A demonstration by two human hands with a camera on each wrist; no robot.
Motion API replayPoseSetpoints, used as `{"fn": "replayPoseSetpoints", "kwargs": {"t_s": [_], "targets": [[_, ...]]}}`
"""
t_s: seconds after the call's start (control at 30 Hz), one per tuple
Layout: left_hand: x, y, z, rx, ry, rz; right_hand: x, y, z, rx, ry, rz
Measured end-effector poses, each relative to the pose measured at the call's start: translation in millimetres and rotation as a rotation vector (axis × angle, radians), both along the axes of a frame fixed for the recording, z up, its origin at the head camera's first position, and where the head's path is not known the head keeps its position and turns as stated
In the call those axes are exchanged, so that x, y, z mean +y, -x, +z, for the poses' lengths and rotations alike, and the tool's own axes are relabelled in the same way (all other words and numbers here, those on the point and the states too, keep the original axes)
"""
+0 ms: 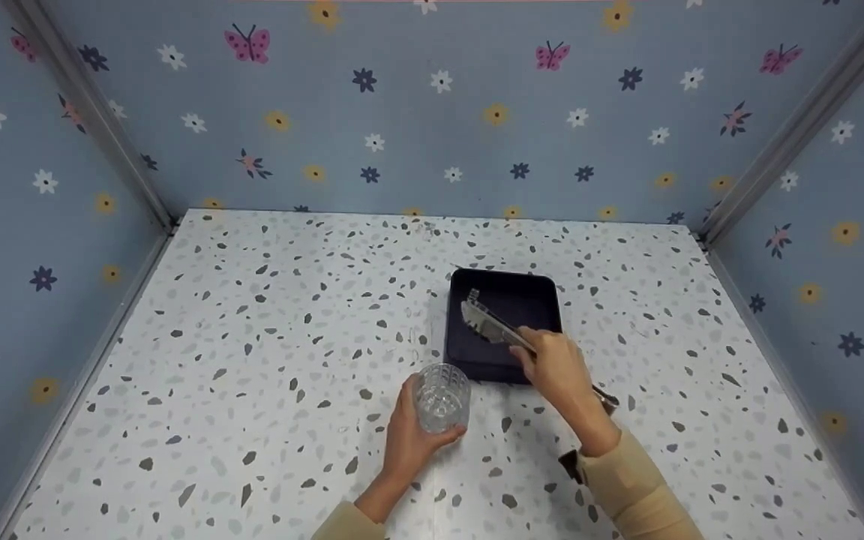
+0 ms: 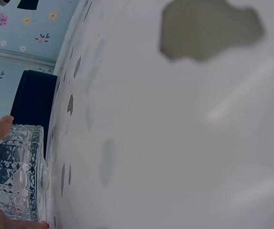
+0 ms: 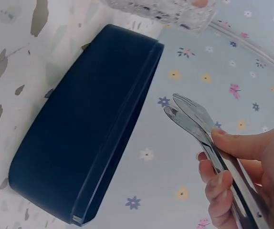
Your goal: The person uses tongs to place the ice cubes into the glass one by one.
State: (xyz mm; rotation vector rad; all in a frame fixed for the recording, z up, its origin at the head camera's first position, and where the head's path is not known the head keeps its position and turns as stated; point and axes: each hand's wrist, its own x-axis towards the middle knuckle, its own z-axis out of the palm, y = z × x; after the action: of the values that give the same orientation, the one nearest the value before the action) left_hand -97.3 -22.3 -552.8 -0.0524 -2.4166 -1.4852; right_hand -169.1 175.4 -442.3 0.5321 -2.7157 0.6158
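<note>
A clear, pattern-cut drinking glass (image 1: 443,397) stands upright on the tabletop, its mouth facing up. My left hand (image 1: 408,444) grips it from the left and front, fingers on one side and thumb on the other; the left wrist view shows the glass (image 2: 15,174) in close-up. My right hand (image 1: 558,369) holds metal serving tongs (image 1: 498,327) over a dark, open square box (image 1: 503,373). From the side, the tongs' tips (image 3: 184,114) sit above the box's rim and close together. Whether anything lies between them I cannot tell.
The box stands just behind and right of the glass. White speckled tabletop (image 1: 289,315) surrounds both. Blue panels with flowers and butterflies (image 1: 402,97) enclose the back and both sides. A small dark piece (image 1: 571,465) shows beside my right sleeve.
</note>
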Motion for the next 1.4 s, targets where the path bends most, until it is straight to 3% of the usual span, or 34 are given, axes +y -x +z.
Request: {"fn": "replayPoseSetpoints", "kwargs": {"t_s": [0.23,0.77,1.4], "targets": [[0.0,0.4,-1.1,-0.016,0.002,-0.002,0.3,-16.6,8.3,-0.044,0.035,0.015],[0.5,2.3,1.2,-0.024,-0.004,-0.005,0.6,-49.2,13.4,-0.023,0.072,0.094],[0.3,-0.7,0.1,-0.063,0.021,0.006,-2.7,-69.3,11.1,-0.043,0.044,0.139]]}}
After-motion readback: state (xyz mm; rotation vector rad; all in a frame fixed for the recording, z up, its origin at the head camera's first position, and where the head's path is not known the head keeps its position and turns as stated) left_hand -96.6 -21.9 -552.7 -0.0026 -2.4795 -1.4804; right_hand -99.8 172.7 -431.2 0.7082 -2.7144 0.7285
